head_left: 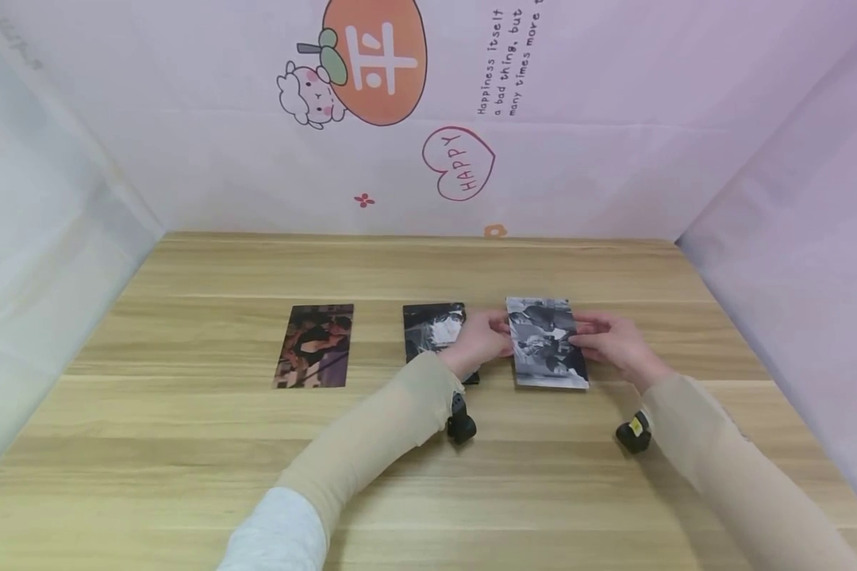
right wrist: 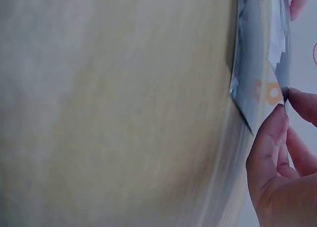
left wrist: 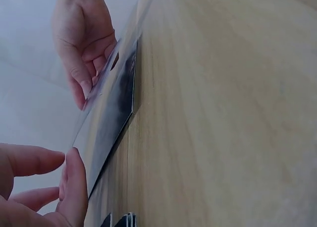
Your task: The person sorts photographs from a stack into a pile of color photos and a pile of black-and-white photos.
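Your left hand (head_left: 480,341) covers part of the dark photo (head_left: 428,323), fingertips at the left edge of the grey photo (head_left: 545,345); I cannot tell whether they pinch it. It sits between your hands, long axis running away from you. Your right hand (head_left: 610,341) pinches its right edge. Only the wrist views show it slanting from the table (left wrist: 213,113).

A bare left hand (head_left: 480,341) holds the 9 o'clock edge of a glossy, rectangular black-and-white photo card (head_left: 547,345); a bare right hand (head_left: 614,345) pinches its 3 o'clock edge. Toward 9 o'clock lie 2 more on the pale wood-grain tabletop (head_left: 150,444): a dark monochrome rectangular card (head_left: 428,323), partly hidden by the left hand, then a reddish-brown and purple rectangular card (head_left: 317,346).
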`<state>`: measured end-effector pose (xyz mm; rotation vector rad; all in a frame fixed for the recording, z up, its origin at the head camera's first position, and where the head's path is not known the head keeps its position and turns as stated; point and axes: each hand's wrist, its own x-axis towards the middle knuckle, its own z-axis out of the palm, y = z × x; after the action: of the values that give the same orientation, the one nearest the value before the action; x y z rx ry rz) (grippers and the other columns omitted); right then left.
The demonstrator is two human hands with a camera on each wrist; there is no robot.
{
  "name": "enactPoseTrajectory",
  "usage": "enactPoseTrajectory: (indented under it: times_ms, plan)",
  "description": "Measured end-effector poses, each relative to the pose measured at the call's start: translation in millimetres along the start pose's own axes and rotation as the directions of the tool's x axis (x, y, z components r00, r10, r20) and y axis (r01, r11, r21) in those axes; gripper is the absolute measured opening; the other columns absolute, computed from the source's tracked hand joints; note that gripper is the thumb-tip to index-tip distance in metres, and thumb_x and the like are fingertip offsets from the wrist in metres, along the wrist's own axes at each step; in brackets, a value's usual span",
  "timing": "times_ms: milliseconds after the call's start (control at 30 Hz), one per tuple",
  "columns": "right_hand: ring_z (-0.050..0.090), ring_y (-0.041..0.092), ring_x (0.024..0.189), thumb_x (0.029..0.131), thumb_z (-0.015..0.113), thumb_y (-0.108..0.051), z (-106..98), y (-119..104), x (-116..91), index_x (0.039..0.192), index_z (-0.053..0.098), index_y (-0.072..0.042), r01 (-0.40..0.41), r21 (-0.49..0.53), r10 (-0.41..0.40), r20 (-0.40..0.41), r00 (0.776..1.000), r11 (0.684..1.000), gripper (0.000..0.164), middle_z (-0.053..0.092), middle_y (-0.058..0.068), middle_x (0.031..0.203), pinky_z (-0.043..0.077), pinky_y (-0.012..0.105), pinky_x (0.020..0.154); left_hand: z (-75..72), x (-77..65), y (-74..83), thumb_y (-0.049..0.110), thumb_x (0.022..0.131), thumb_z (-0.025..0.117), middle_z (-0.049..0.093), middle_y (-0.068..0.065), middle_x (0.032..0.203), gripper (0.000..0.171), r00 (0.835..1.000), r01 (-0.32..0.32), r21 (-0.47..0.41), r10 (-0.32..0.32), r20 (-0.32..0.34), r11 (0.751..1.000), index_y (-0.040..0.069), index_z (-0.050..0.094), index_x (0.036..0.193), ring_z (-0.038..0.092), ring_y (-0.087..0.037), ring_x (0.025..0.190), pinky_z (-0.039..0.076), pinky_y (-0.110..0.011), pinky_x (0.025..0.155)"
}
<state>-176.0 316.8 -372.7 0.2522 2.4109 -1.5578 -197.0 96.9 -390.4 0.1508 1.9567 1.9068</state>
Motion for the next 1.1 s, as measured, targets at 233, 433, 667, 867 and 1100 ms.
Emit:
enactPoseTrajectory:
  times_ms: [233,433,667,867,1100]
  plan:
    - [0.054,-0.010,0.080,0.090,0.061,-0.004,-1,1,8,0.144,0.030,0.006,-0.030,-0.083,0.032,0.021,0.999,0.996,0.063,0.045,0.029,0.134,0.053,0.015,0.079,1.1,0.7,-1.5,-0.018,0.082,0.047,0.054,-0.011,0.102,0.060,1.000,0.016,0.016,-0.017,0.014,1.000,-0.005,0.040,0.140,0.056,-0.014,0.081,0.057,-0.025,0.077]
    - [0.052,-0.007,0.082,0.089,0.062,-0.005,0,1,13,0.143,0.032,0.006,-0.040,-0.147,0.043,0.013,0.999,0.988,0.063,0.044,0.030,0.135,0.053,0.015,0.078,-0.8,-1.3,-2.4,-0.014,0.083,0.049,0.057,-0.022,0.119,0.060,0.999,0.013,0.076,-0.015,0.030,0.997,-0.002,0.041,0.141,0.063,-0.024,0.096,0.056,-0.024,0.078]
    - [0.054,-0.004,0.079,0.087,0.062,-0.002,0,3,18,0.140,0.035,0.009,-0.050,-0.198,0.050,-0.009,0.999,0.979,0.060,0.046,0.032,0.132,0.054,0.015,0.074,-0.7,-2.2,-1.0,-0.009,0.083,0.053,0.061,-0.020,0.119,0.058,1.000,-0.003,0.190,-0.002,0.030,0.982,0.001,0.044,0.140,0.064,-0.019,0.092,0.053,-0.019,0.072]
    - [0.055,-0.002,0.077,0.086,0.062,-0.001,0,4,18,0.135,0.038,0.013,-0.037,-0.223,0.032,-0.025,0.999,0.974,0.056,0.049,0.033,0.127,0.054,0.016,0.072,-0.5,-3.5,1.3,-0.005,0.085,0.054,0.062,-0.021,0.120,0.055,0.999,-0.012,0.219,0.003,0.041,0.976,-0.001,0.044,0.139,0.064,-0.023,0.100,0.054,-0.022,0.078]
    - [0.062,0.007,0.086,0.092,0.057,-0.007,-3,-1,12,0.136,0.035,0.015,0.003,-0.202,-0.006,-0.012,1.000,0.979,0.055,0.048,0.036,0.128,0.056,0.025,0.081,-7.0,-6.9,3.5,-0.001,0.085,0.058,0.060,-0.019,0.123,0.055,0.997,-0.040,0.236,0.024,0.070,0.971,-0.001,0.044,0.138,0.062,-0.024,0.105,0.052,-0.024,0.082]
